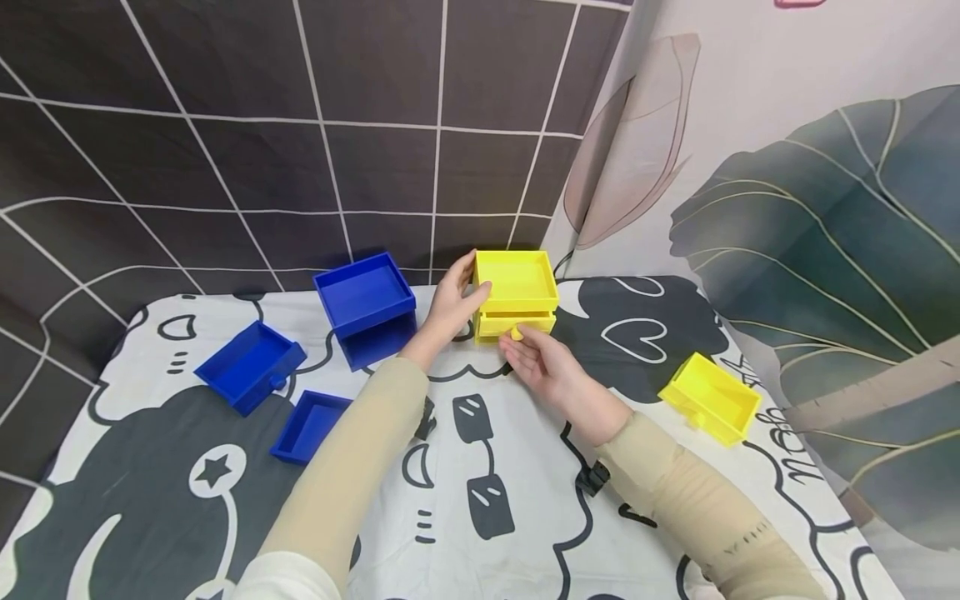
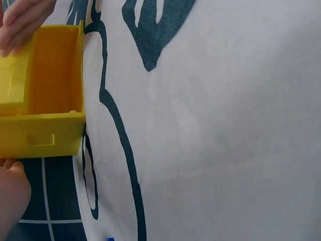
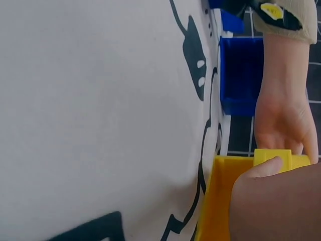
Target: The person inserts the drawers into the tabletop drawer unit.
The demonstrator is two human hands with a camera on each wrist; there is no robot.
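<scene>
A small yellow cabinet stands at the back of the cloth. My left hand grips its left side, with the thumb over the top edge. A yellow drawer sits in the upper slot, its front slightly proud of the cabinet. My right hand pinches the knob on that drawer's front. In the left wrist view, the slot below the drawer is bare inside the cabinet. The right wrist view shows the left hand beyond the cabinet; my right hand hides much of the drawer there.
A second yellow drawer lies to the right. On the left stands a blue cabinet with an open front, and two blue drawers lie near it, one partly behind my left sleeve. A dark gridded curtain hangs behind.
</scene>
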